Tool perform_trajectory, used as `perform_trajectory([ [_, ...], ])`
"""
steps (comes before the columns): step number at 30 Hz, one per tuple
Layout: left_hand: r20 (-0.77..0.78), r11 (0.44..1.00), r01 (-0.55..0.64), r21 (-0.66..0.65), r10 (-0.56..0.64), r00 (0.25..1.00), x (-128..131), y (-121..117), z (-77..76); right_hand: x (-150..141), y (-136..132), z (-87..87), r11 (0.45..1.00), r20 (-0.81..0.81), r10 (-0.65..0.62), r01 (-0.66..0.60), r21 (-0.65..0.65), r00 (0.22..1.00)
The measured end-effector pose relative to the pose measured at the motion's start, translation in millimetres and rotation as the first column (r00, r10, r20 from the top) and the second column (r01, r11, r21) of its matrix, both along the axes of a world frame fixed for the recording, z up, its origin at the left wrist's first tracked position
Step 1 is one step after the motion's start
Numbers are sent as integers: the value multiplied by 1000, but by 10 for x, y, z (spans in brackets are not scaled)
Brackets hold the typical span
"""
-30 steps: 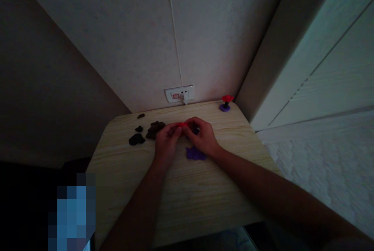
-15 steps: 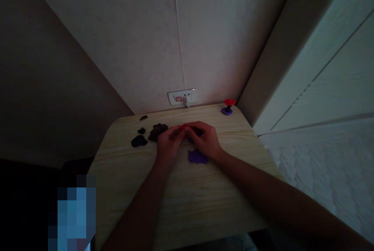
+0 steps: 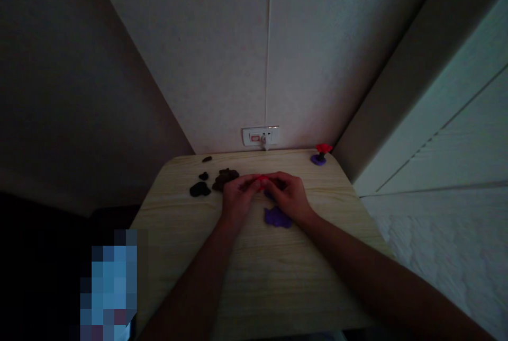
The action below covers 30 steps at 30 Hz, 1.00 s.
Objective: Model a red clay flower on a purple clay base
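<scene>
Between the fingertips of both hands is a small lump of red modelling clay point(image 3: 262, 182). My left hand point(image 3: 237, 197) pinches it from the left, my right hand point(image 3: 291, 196) from the right. Fingers hide part of the lump. A flattened purple clay piece point(image 3: 278, 217) lies on the table just below my right hand; something dark purple shows partly under that hand. Brown clay point(image 3: 225, 179) sits beside my left hand's far side. Farther left are a black clay piece point(image 3: 200, 189), a smaller black bit point(image 3: 203, 176) and a thin dark brown bit point(image 3: 207, 159).
At the table's far right corner stands a small clay figure point(image 3: 322, 153) with a red flower-like top, a dark stem and a purple base. Behind the wooden table point(image 3: 254, 288) is a wall with a socket point(image 3: 261, 136) and plug. A pale quilted surface point(image 3: 432, 245) lies to the right.
The camera view has shifted, so the table and hands appear farther right. More of the red clay shows between the fingertips. Both hands still pinch it.
</scene>
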<state>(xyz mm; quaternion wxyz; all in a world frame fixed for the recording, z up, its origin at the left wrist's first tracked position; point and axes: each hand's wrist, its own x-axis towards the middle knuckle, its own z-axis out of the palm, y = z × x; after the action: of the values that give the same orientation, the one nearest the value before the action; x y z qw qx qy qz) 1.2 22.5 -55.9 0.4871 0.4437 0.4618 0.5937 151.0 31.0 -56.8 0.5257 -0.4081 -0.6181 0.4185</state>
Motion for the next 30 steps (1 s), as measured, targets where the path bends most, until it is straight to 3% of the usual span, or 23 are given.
perform_trajectory([
  [13, 13, 1000, 6, -9, -6, 1000, 8, 20, -15, -39, 18, 11, 999, -12, -25, 25, -43, 1000],
  [20, 139, 1000, 20, -13, -18, 990, 53, 52, -53, -45, 14, 48, 997, -64, -47, 43, -63, 997],
  [30, 42, 1000, -2, 30, 1, 999, 23, 42, -55, -31, 42, -2, 999, -48, -21, 20, -27, 999],
])
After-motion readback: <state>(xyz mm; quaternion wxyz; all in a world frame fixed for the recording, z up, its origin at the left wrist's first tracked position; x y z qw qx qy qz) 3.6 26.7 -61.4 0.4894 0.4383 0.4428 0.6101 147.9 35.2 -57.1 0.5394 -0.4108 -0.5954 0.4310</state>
